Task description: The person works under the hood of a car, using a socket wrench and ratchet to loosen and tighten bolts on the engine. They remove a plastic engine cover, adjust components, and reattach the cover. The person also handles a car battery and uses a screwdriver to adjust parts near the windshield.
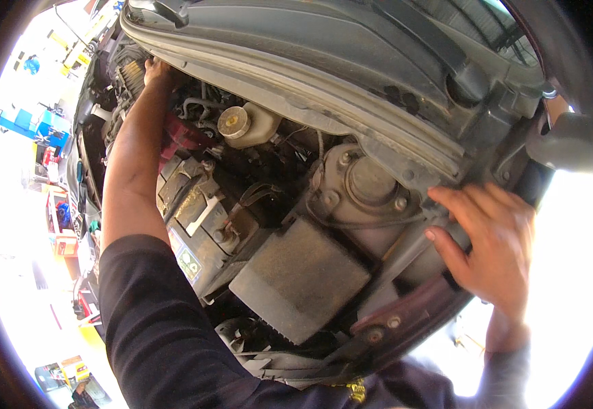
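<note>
My left arm stretches across the engine bay of a car, and my left hand (158, 73) is down by the back of the engine under the cowl panel (255, 78). Its fingers are mostly hidden there, so I cannot make out what they touch. On the right, my right hand (491, 238) rests at the fender edge beside the strut tower (371, 180), thumb and fingers apart, holding nothing. Between my arms lie the dusty battery (204, 235), a dark box cover (301, 276) and a fluid reservoir (263, 126) with a round, dirty cap (233, 123).
The cowl and the windshield (477, 27) with a wiper arm (422, 37) bound the far side. Thin wires (259, 194) run loose beside the battery. Beyond the car at left stand a blue piece of equipment (51, 126) and red boxes (66, 243) in bright light.
</note>
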The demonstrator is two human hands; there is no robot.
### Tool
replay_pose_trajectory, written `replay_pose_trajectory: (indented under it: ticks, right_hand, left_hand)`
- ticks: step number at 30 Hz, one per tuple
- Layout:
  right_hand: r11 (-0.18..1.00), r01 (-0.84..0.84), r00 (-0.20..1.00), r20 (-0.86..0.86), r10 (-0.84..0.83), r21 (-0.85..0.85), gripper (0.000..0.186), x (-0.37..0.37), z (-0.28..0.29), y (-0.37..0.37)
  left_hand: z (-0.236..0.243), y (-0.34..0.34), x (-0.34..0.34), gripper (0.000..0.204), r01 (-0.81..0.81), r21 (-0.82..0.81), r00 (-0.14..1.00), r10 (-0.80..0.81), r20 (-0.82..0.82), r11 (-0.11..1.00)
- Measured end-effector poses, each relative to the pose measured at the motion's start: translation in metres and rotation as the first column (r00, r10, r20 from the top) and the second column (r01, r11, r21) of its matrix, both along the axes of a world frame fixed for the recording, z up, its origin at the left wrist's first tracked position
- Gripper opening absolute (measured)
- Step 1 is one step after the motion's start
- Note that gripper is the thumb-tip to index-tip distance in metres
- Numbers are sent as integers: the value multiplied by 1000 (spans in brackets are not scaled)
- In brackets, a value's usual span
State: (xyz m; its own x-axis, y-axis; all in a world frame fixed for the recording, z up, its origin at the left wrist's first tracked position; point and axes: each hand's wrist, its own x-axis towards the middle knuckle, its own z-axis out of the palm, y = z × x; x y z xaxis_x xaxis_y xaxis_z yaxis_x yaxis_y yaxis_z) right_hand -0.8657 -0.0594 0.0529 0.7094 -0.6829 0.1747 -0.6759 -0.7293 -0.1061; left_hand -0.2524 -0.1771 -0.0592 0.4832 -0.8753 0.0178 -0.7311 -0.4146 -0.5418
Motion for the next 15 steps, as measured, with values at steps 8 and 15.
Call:
replay_pose_trajectory:
  ticks: [8,15]
  right_hand:
    - [999,-34,999,2,34,-25,44,2,2,-2]
    - [998,-45,998,31,47,-49,41,6,5,0]
  left_hand:
    - [0,-2,-1,74,-5,71,996,-2,94,997]
    - [-21,2,23,61,136,-146,990,-128,61,980]
